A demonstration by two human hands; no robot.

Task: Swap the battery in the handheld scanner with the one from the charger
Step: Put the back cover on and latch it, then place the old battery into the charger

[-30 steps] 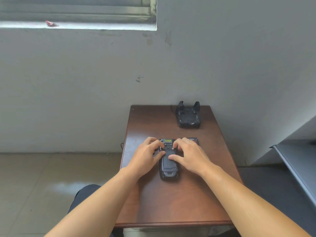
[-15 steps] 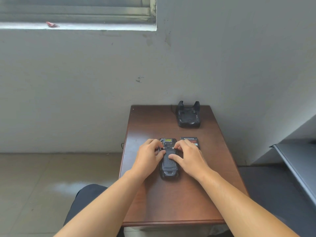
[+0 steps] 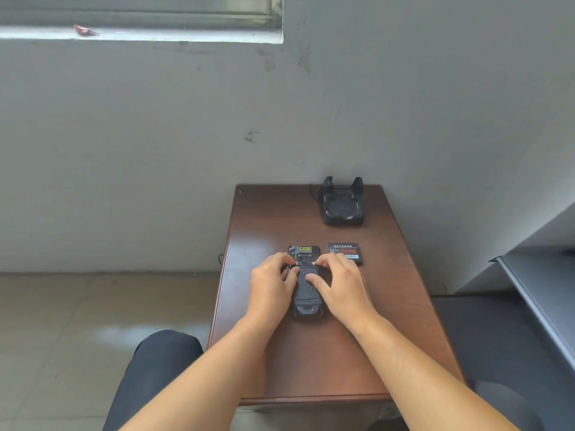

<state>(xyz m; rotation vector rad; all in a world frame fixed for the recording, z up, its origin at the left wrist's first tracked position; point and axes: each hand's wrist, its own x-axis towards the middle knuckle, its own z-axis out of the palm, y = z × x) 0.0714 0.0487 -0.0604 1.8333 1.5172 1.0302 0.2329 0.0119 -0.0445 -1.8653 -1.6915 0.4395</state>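
Nearest us, a dark-trousered knee (image 3: 161, 362) shows just off the near left corner of the brown table (image 3: 314, 368). Both forearms reach forward over the tabletop.

Mid-table lies the handheld scanner (image 3: 306, 293), face down, back cover up, long axis running away from us. Our left hand (image 3: 272, 289) rests against the scanner's left flank, fingers curled, fingertips at the two small screws or latches near its far end, thumb on the left edge of the cover. Our right hand (image 3: 340, 283) mirrors it on the right flank, fingers curled to the same line, thumb pressed flat on the middle of the cover. Neither hand lifts the scanner; both bear on it where it lies.

Just beyond the right hand, to the scanner's right, a loose battery (image 3: 343, 249) lies flat, label up, partly covered by the knuckles.

Farther on, near the table's far edge and to the scanner's right, the black charger cradle (image 3: 342, 205) sits, its cable trailing left.
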